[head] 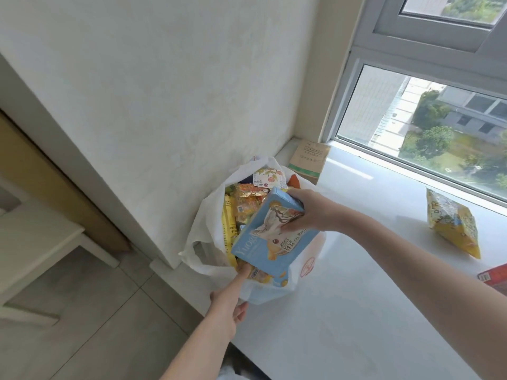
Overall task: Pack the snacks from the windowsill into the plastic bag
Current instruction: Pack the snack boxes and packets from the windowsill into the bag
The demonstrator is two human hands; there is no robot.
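A white plastic bag stands open at the left end of the white windowsill, filled with several yellow and orange snack packets. My right hand grips a light-blue snack box by its far end and holds it tilted over the bag's mouth. My left hand is at the bag's near rim, with its forefinger reaching inside under the box and its thumb outside, pinching the plastic. On the sill to the right lies a yellow snack packet, and a red packet shows at the right edge.
A brown cardboard box sits in the sill's far corner by the window frame. A white wall rises behind the bag. Lower left is a white table over a tiled floor.
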